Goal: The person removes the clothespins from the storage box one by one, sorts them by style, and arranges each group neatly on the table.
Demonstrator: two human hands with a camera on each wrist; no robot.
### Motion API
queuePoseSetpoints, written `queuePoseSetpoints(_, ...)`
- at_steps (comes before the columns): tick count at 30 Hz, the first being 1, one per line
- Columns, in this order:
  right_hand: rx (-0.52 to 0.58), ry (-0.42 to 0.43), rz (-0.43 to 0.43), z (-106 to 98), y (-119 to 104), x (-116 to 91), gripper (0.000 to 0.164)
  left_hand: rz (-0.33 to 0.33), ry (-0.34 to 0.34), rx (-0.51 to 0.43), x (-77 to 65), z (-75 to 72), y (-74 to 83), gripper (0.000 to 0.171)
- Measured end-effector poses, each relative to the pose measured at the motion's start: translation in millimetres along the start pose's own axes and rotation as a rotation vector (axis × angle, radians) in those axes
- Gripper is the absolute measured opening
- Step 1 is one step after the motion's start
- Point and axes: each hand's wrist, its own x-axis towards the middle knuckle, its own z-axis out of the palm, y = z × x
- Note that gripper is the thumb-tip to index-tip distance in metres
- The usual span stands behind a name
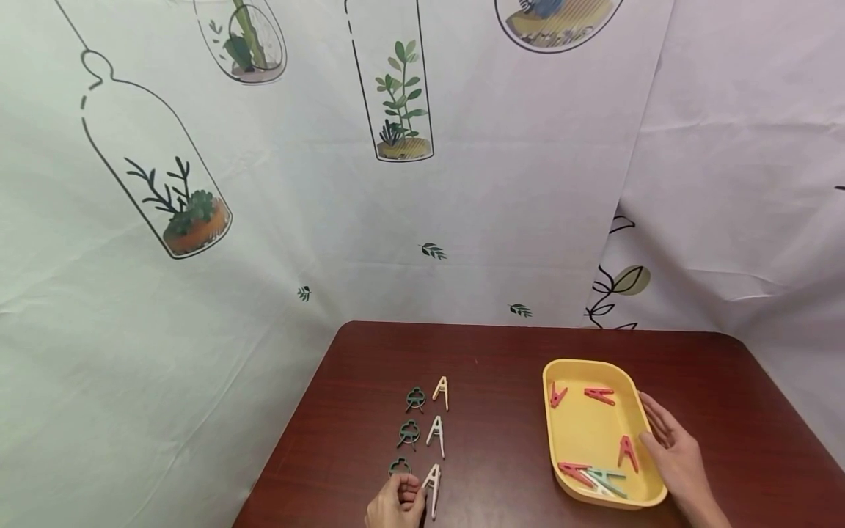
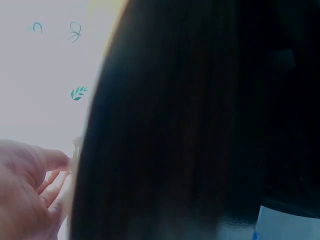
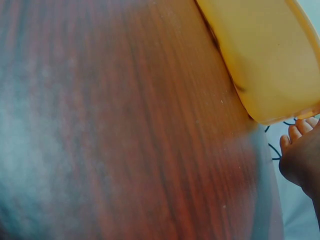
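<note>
At the front of the table my left hand [image 1: 396, 503] pinches a white clothespin [image 1: 432, 487] by one leg. Its fingers partly cover a dark green clip [image 1: 399, 466]. In the left wrist view the thumb and fingertips [image 2: 61, 161] meet beside a pale piece at the dark surface's edge. My right hand [image 1: 676, 456] grips the right side of a yellow tray [image 1: 581, 433], with the thumb at the rim and the fingers along the outer wall. Inside the tray are several red clothespins [image 1: 599, 396], a green clothespin [image 1: 609, 475] and a white one, partly overlapping.
Farther back on the brown table [image 1: 491, 411], two more dark green clips [image 1: 408, 433] stand in a column beside a white clothespin [image 1: 436, 434] and a cream clothespin [image 1: 441, 391]. A printed white cloth [image 1: 502, 213] hangs behind the table's far edge.
</note>
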Motion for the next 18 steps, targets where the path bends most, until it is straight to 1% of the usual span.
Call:
queuePoseSetpoints(7,0.004,0.003,-0.004,-0.1,-0.7,-0.5,0.057,0.015,0.010,0.047,1.9,0.7,0.9,0.035)
queuePoseSetpoints(11,0.003,0.004,-0.009,-0.2,-1.4,-0.1,0.057,0.037,0.031,0.083,3.0,2.1,1.2,0.038)
queuePoseSetpoints(16,0.000,0.000,0.006,0.1,-1.5,0.0,0.057,0.075,0.063,0.089,5.3,4.9,1.2,0.040)
queuePoseSetpoints(18,0.000,-0.003,0.013,0.2,-1.4,-0.2,0.057,0.080,0.071,0.090,6.0,5.6,1.1,0.040)
